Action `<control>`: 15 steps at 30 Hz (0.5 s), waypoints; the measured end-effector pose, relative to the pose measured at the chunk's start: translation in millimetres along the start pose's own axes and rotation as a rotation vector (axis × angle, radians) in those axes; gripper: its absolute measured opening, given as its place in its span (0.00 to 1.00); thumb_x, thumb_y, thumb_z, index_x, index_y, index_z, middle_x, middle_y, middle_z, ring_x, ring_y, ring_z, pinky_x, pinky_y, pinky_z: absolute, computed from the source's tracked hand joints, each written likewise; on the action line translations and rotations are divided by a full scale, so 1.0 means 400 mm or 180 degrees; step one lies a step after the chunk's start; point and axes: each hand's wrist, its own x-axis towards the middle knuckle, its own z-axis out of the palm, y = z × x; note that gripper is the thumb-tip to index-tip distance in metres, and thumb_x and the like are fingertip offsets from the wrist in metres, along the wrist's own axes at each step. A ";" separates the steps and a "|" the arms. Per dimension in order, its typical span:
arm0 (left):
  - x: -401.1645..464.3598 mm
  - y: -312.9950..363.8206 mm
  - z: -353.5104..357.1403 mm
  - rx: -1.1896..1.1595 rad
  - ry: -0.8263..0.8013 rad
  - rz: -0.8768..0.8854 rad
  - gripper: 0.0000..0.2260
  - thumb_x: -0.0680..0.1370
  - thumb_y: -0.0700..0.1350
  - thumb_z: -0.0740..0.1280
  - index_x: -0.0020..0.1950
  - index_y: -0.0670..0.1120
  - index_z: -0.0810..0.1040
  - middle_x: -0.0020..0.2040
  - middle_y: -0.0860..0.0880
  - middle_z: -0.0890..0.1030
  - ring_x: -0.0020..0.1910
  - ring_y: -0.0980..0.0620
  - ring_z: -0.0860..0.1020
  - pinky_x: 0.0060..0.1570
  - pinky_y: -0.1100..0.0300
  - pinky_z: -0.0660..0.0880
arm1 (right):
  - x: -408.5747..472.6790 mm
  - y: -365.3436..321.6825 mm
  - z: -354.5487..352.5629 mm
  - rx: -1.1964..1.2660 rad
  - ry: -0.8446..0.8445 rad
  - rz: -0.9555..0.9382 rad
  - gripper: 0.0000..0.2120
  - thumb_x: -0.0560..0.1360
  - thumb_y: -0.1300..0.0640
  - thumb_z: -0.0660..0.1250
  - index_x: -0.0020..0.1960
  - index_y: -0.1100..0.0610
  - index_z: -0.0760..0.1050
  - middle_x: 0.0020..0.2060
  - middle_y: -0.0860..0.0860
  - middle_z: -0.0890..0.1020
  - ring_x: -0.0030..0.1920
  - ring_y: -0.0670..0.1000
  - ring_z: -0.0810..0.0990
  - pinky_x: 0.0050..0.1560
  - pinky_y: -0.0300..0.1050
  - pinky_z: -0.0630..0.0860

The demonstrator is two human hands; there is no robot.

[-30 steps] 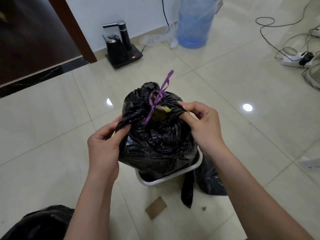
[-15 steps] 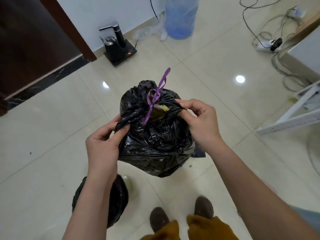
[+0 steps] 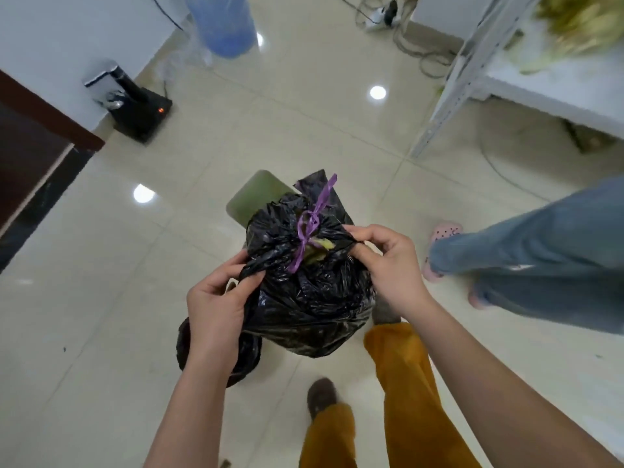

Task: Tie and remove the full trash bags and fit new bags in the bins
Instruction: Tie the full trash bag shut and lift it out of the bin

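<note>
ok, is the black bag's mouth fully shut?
Not fully. The purple tie cinches the black bag, but yellow-green contents show through a gap beside it; left hand and right hand pinch the edges.

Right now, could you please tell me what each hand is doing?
Left hand: pinches the black trash bag at its left edge.
Right hand: pinches the bag's right edge.
</note>
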 end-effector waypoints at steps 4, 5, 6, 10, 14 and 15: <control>-0.122 -0.046 0.018 0.0355 -0.0496 -0.0101 0.06 0.71 0.34 0.73 0.37 0.44 0.85 0.57 0.56 0.83 0.55 0.50 0.82 0.55 0.50 0.77 | -0.203 0.038 -0.091 0.0111 0.0513 0.0119 0.10 0.73 0.73 0.68 0.42 0.59 0.81 0.48 0.46 0.84 0.52 0.42 0.82 0.57 0.35 0.76; -0.148 -0.061 0.027 0.0450 -0.0598 -0.0132 0.06 0.71 0.34 0.73 0.37 0.44 0.85 0.57 0.56 0.83 0.55 0.50 0.82 0.55 0.50 0.77 | -0.247 0.049 -0.114 0.0155 0.0640 0.0174 0.11 0.73 0.73 0.68 0.42 0.59 0.81 0.48 0.46 0.84 0.52 0.42 0.82 0.58 0.36 0.76; -0.184 -0.079 0.042 0.0567 -0.0738 -0.0199 0.06 0.71 0.34 0.73 0.37 0.44 0.84 0.58 0.56 0.83 0.55 0.50 0.82 0.55 0.50 0.77 | -0.307 0.056 -0.146 0.0174 0.0811 0.0220 0.10 0.73 0.74 0.67 0.43 0.60 0.81 0.47 0.46 0.84 0.52 0.41 0.82 0.57 0.35 0.76; -0.277 -0.137 0.088 0.0851 -0.1108 -0.0349 0.05 0.70 0.34 0.73 0.37 0.43 0.84 0.58 0.56 0.82 0.55 0.50 0.82 0.52 0.53 0.78 | -0.466 0.086 -0.233 0.0264 0.1236 0.0400 0.09 0.73 0.74 0.67 0.45 0.64 0.81 0.47 0.46 0.84 0.50 0.39 0.82 0.55 0.32 0.75; -0.414 -0.196 0.183 0.1183 -0.1491 -0.0369 0.08 0.70 0.34 0.74 0.35 0.45 0.84 0.55 0.59 0.83 0.46 0.58 0.84 0.39 0.65 0.79 | -0.645 0.126 -0.353 0.0520 0.1709 0.0551 0.10 0.73 0.73 0.68 0.41 0.60 0.81 0.48 0.46 0.85 0.52 0.43 0.83 0.58 0.37 0.76; -0.449 -0.212 0.210 0.1242 -0.1578 -0.0382 0.08 0.70 0.33 0.73 0.35 0.46 0.85 0.54 0.59 0.83 0.44 0.60 0.83 0.38 0.66 0.79 | -0.688 0.136 -0.383 0.0588 0.1825 0.0576 0.09 0.74 0.72 0.68 0.41 0.60 0.81 0.48 0.47 0.85 0.52 0.44 0.83 0.58 0.38 0.77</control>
